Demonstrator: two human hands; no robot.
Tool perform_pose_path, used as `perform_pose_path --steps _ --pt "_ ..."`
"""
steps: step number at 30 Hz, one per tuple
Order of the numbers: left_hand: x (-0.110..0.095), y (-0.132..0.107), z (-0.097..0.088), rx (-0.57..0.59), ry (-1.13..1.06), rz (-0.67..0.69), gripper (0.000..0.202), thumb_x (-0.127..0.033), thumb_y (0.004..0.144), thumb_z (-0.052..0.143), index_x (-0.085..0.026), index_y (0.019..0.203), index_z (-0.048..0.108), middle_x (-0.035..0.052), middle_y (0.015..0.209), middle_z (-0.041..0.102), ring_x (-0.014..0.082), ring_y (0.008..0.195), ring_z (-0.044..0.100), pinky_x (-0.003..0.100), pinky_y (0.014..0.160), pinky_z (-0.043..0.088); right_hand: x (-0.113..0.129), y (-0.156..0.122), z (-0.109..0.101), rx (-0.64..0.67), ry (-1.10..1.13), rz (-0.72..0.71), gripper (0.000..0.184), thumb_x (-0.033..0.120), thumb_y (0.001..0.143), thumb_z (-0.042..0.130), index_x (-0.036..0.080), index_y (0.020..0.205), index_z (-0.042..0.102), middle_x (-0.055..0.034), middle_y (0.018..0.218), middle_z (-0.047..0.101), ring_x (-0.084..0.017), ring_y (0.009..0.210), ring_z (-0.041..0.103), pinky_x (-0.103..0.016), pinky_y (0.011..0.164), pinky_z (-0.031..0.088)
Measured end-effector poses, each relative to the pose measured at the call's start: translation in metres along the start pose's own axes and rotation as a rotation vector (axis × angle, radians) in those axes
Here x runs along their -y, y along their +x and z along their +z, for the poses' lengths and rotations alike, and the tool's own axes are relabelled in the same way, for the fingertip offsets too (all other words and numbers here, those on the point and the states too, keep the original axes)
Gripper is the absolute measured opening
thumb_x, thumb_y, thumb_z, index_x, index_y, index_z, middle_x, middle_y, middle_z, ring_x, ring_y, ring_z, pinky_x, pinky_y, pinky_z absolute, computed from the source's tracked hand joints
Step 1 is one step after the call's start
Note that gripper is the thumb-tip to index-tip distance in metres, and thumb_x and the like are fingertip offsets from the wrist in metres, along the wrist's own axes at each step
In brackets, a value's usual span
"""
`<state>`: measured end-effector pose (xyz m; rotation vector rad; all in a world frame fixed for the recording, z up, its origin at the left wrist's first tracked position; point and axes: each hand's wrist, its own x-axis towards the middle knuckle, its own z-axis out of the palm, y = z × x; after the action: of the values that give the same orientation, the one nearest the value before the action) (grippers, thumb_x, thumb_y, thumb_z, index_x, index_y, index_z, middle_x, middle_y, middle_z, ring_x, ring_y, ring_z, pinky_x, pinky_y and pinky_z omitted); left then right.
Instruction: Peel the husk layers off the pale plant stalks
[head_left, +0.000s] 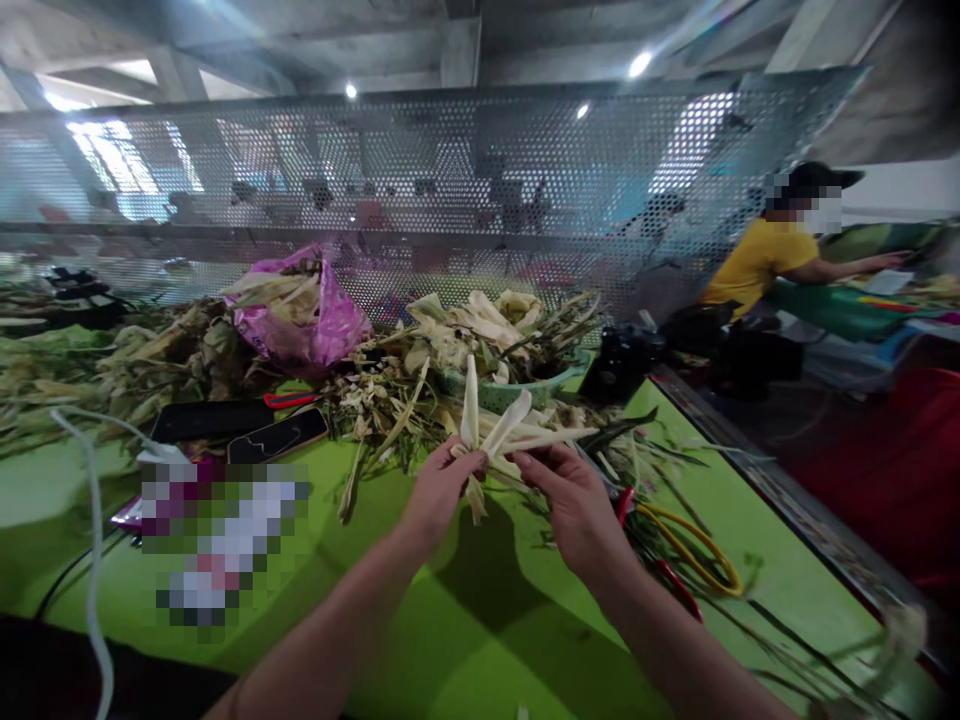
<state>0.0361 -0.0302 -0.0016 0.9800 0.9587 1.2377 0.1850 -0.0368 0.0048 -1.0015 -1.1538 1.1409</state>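
Observation:
Pale dried strips that look like corn husk (470, 410) are held up above the green table, spreading out like petals. My left hand (442, 485) pinches them at their base from the left. From the right, my right hand (574, 495) has its thumb and fingers closed on a husk strip that points right. A short husk end hangs below my left fingertips. Just beyond my hands stands a green basin (499, 397) heaped with dried husks. Close to my right wrist lie red-handled scissors or pliers (679, 590) and a yellow loop (705, 550).
Loose stalks and a pink plastic bag (330, 315) of husks line the table's back. A phone (279, 436), a dark flat device (206, 421) and a white cable (94, 560) lie left. Behind rises a perforated metal screen (420, 150); a person in yellow (757, 255) sits at right.

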Motion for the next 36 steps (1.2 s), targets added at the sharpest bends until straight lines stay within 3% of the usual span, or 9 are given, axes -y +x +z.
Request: perform_pose_path --steps 4,9,12,16,21,27,30,36 --pt "0.001 0.002 0.000 0.016 0.071 0.001 0.013 -0.029 0.072 0.062 -0.017 0.075 0.063 -0.0018 0.063 0.053 0.0088 0.055 0.043 0.020 0.054 0.034 -0.002 -0.002 -0.002 -0.031 -0.233 -0.162 0.020 0.035 0.074 0.071 0.019 0.086 0.068 -0.0044 0.080 0.071 -0.020 0.073 0.065 -0.035 0.070 0.053" --pt "0.004 0.002 0.000 0.116 0.226 0.100 0.011 -0.026 0.074 0.058 -0.017 0.070 0.059 -0.0025 0.059 0.049 0.0104 0.056 0.043 0.022 0.054 0.034 0.007 -0.008 -0.001 0.034 -0.651 -0.581 0.004 0.023 0.080 0.066 0.021 0.082 0.069 -0.0051 0.083 0.067 -0.020 0.080 0.061 -0.033 0.071 0.050" --pt "0.008 0.000 0.001 0.166 0.311 0.125 0.012 -0.028 0.075 0.058 -0.016 0.071 0.061 -0.0018 0.062 0.051 0.0111 0.060 0.043 0.022 0.055 0.033 0.010 -0.007 -0.002 0.081 -0.735 -0.643 0.007 0.019 0.082 0.063 0.022 0.084 0.069 -0.0053 0.083 0.067 -0.020 0.081 0.061 -0.034 0.073 0.049" --pt "0.008 -0.004 0.001 0.242 0.342 0.122 0.020 -0.034 0.077 0.059 -0.015 0.080 0.065 0.0009 0.069 0.057 0.0125 0.065 0.047 0.023 0.059 0.035 0.008 -0.003 -0.003 0.052 -0.666 -0.523 0.006 0.022 0.082 0.063 0.021 0.085 0.068 -0.0044 0.081 0.067 -0.018 0.074 0.061 -0.031 0.068 0.049" --pt "0.003 -0.007 0.002 0.259 0.283 0.102 0.039 -0.046 0.079 0.059 -0.012 0.097 0.066 0.0049 0.080 0.061 0.0135 0.070 0.050 0.023 0.062 0.038 0.010 -0.003 -0.001 0.052 -0.504 -0.300 0.011 0.027 0.075 0.068 0.017 0.076 0.066 -0.0020 0.070 0.063 -0.015 0.064 0.055 -0.028 0.060 0.044" --pt "0.004 -0.002 0.001 0.260 0.220 0.136 0.039 -0.051 0.080 0.056 -0.013 0.086 0.065 0.0045 0.081 0.059 0.0138 0.076 0.050 0.025 0.071 0.040 0.014 -0.003 -0.003 0.091 -0.170 -0.061 0.017 0.033 0.075 0.068 0.018 0.081 0.067 -0.0020 0.076 0.064 -0.015 0.070 0.055 -0.026 0.066 0.044" --pt "0.004 -0.001 -0.001 0.240 0.231 0.120 0.038 -0.051 0.080 0.056 -0.014 0.080 0.064 0.0016 0.072 0.054 0.0113 0.068 0.045 0.023 0.064 0.037 0.014 -0.001 -0.004 0.056 -0.044 0.026 0.018 0.034 0.075 0.069 0.017 0.080 0.065 -0.0016 0.074 0.062 -0.011 0.062 0.049 -0.023 0.058 0.041" --pt "0.002 -0.003 -0.003 0.359 0.303 0.025 0.035 -0.047 0.080 0.056 -0.013 0.077 0.063 -0.0002 0.067 0.049 0.0097 0.062 0.040 0.022 0.058 0.031 0.015 0.004 -0.008 0.064 0.052 0.114 0.026 0.036 0.076 0.069 0.020 0.097 0.068 0.0000 0.081 0.064 -0.005 0.046 0.029 -0.021 0.040 0.023"
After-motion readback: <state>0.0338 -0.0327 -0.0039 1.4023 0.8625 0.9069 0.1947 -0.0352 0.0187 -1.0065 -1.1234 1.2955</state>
